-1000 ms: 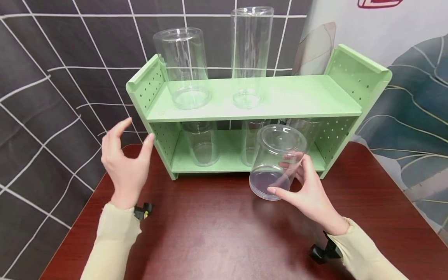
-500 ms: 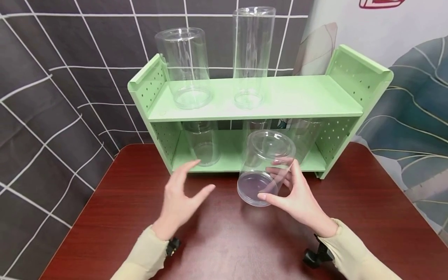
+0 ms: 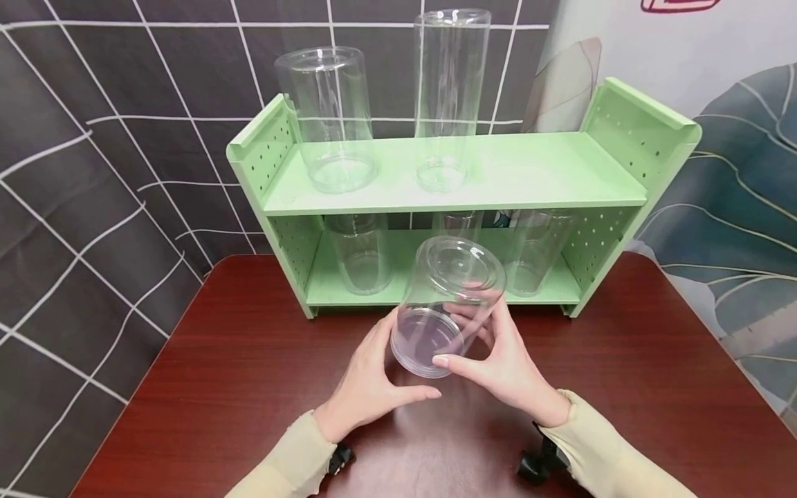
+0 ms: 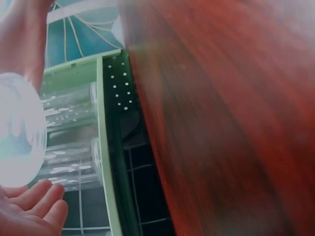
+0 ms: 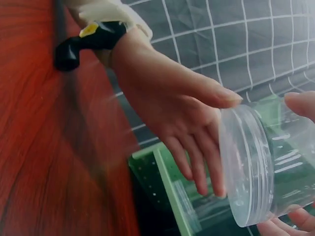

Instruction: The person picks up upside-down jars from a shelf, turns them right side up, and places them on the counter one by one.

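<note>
Red-brown tabletop (image 3: 249,360); green 2-tier shelf (image 3: 542,166) at rear w/ clear cylinders (image 3: 451,104) on both tiers. R hand (image 3: 513,363) grips clear jar (image 3: 423,297), tilted, above tabletop, in front of shelf. L hand (image 3: 364,384): fingers extended, thumb spread, alongside jar; contact unclear.

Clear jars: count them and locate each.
6: a wide jar and a tall jar on the upper shelf; left jar, middle jar and right jar on the lower shelf; plus a held jar, which partly hides the middle one.
</note>
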The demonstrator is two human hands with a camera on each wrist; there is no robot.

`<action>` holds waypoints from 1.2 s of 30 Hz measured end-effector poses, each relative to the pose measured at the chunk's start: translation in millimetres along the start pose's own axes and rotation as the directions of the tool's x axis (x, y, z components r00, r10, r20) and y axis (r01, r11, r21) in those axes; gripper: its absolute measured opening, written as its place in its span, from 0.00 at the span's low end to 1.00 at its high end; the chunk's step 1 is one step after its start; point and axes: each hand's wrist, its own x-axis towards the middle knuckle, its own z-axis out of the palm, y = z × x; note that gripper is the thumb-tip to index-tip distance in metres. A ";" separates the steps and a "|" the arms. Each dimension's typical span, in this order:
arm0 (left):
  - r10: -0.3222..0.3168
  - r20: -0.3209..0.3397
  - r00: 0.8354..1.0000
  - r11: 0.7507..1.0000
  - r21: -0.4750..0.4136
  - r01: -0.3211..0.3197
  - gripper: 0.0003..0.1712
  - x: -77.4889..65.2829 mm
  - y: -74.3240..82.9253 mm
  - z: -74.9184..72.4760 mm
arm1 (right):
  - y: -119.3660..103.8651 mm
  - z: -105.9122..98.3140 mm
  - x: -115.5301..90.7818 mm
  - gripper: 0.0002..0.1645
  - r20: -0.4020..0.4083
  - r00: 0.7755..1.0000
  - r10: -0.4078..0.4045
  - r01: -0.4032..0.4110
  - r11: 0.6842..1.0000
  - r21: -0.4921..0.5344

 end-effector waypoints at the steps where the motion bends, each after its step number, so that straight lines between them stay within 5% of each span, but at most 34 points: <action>1: -0.002 -0.004 1.000 1.000 -0.013 0.001 0.70 0.6 0.6 0.9 | 0.1 1.8 0.0 0.59 -0.002 1.000 -0.007 0.007 1.000 0.013; 6: -0.013 -0.035 0.999 0.997 -0.082 0.010 0.69 3.5 2.8 1.7 | 1.7 10.1 -1.2 0.56 -0.021 0.999 -0.031 0.032 0.997 0.076; 19: 0.104 -0.206 0.973 0.972 -0.186 -0.143 0.63 11.4 6.5 -17.4 | 1.3 5.5 -1.6 0.57 0.008 0.993 -0.115 0.111 0.974 0.196; 27: 0.153 -0.280 0.948 0.923 -0.301 -0.238 0.64 15.6 3.5 -41.2 | -5.8 -26.7 8.3 0.51 -0.156 0.970 -0.189 0.217 0.957 0.191; 30: 0.169 -0.301 0.939 0.907 -0.324 -0.267 0.63 16.0 3.1 -49.8 | -14.9 -43.3 13.9 0.47 -0.282 0.932 -0.226 0.278 0.948 0.156; 32: 0.171 -0.319 0.932 0.903 -0.328 -0.278 0.62 15.7 2.5 -55.9 | -22.1 -55.8 18.3 0.43 -0.382 0.888 -0.255 0.331 0.932 0.149; 36: 0.164 -0.356 0.920 0.901 -0.325 -0.287 0.62 14.8 0.2 -67.1 | -35.0 -82.4 27.7 0.37 -0.620 0.735 -0.274 0.442 0.887 0.131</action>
